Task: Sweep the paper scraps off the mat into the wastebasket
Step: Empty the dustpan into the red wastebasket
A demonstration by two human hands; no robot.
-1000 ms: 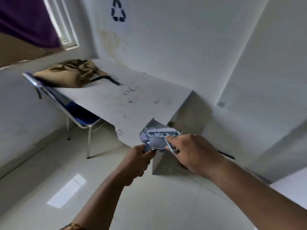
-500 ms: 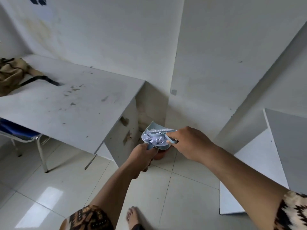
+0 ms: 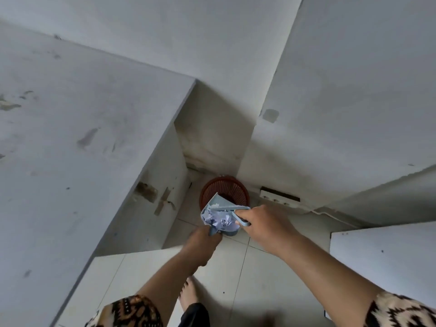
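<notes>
A small light-blue dustpan (image 3: 218, 204) holds a heap of crumpled white paper scraps (image 3: 220, 220). My left hand (image 3: 204, 239) grips the dustpan's handle from below. My right hand (image 3: 262, 224) is closed on a light-blue hand brush (image 3: 238, 212) laid across the pan over the scraps. A red-brown ribbed wastebasket (image 3: 232, 188) stands on the floor in the corner, just beyond and below the pan's front edge; its near side is hidden by the pan. The mat is out of view.
A white table (image 3: 82, 138) fills the left, its side panel next to the basket. White walls meet behind the basket. Another white tabletop (image 3: 387, 251) is at the right. A wall socket strip (image 3: 279, 197) sits low right of the basket. My bare foot (image 3: 188, 293) is on the tiles.
The view has turned right and down: the chair and bag have left the view and the wastebasket has appeared. Both hands carried the loaded dustpan and brush toward the corner.
</notes>
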